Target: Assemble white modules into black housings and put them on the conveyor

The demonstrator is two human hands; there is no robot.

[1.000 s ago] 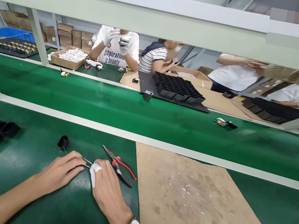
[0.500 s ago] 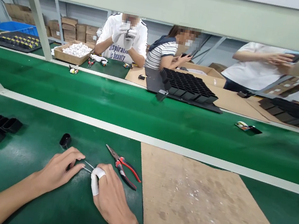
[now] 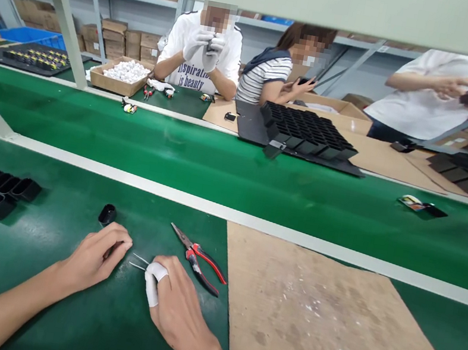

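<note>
Tweezers [image 3: 138,266] clamped in my right hand [image 3: 181,304] hold nothing yet, while my left hand [image 3: 98,257], pinched together, any contents hidden, sits near one black case [image 3: 107,215].

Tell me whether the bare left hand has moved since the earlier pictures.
Yes: judged against the flat brown cardboard sheet, the left hand has shifted leftward in the picture, away from it.
</note>
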